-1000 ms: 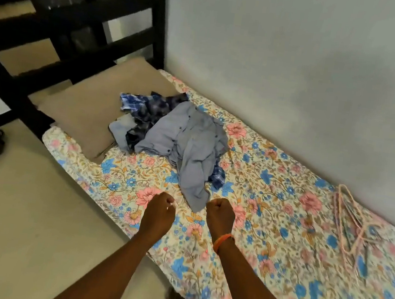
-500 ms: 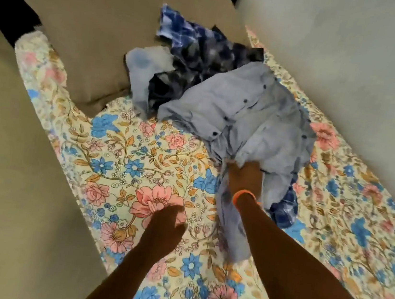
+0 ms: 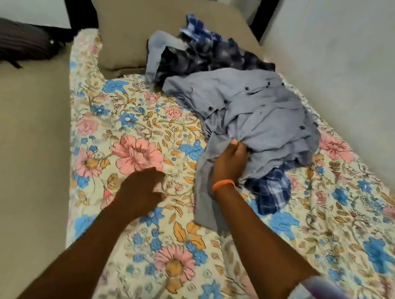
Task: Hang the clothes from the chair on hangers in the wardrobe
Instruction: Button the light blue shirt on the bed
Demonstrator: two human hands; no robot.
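Presently the right hand [image 3: 230,162] grips the grey-blue shirt [image 3: 258,117] at its near edge, fingers [image 3: 238,146] curled into a bunched fold of cloth, thumb side toward the pillow. The shirt lies on the bed [image 3: 144,127], spread over the floral sheet; most of it extends away from the gripping fingers toward the wall [image 3: 354,57] and the head of the bed, while one long strip of the same cloth trails back along the right forearm toward the person. Its long axis therefore runs roughly from the person toward the far corner. A blue checked garment [image 3: 271,191] sits partly beneath it, showing just right of the wrist, and a darker patterned garment [image 3: 211,53] lies beyond, touching the shirt's far edge and overlapping the brown pillow [image 3: 127,27]. The left hand [image 3: 142,189] hovers low over the sheet, well left of the shirt, fingers loosely spread and holding nothing; whether it touches the sheet cannot be told. Judgement: the right hand is the engaged one, and a lift toward the person would likely draw the shirt clear, though the checked garment underneath may drag along. No hangers or wardrobe are in view.
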